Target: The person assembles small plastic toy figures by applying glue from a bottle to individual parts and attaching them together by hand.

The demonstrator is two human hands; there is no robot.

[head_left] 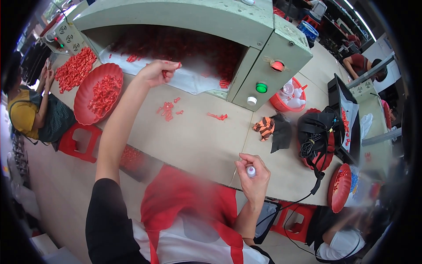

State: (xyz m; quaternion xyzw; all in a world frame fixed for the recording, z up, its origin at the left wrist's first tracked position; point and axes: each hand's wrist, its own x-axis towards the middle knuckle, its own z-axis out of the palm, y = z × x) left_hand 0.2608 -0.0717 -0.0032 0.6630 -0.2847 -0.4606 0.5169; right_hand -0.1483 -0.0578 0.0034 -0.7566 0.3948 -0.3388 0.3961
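My left hand (154,75) is raised at the mouth of a grey-green machine (184,22), its fingers pinched on a small red piece (178,65). Curled near the table's front edge, my right hand (257,184) grips a small white bottle (251,172) with a pale purple tint, seen end-on. Between the hands lies a little group of red pieces (166,111) on the table. Another red piece (218,116) rests apart from them to the right. Inside the machine, a white sheet (189,81) bears many more red pieces, and its back is dark.
A red bowl (82,105) of red pieces and a loose heap (75,69) stand left. To the right are a red basket (281,103) with white bottles, an orange-and-black cloth (265,128) and a black bag (316,132). A person in yellow (24,110) works at far left.
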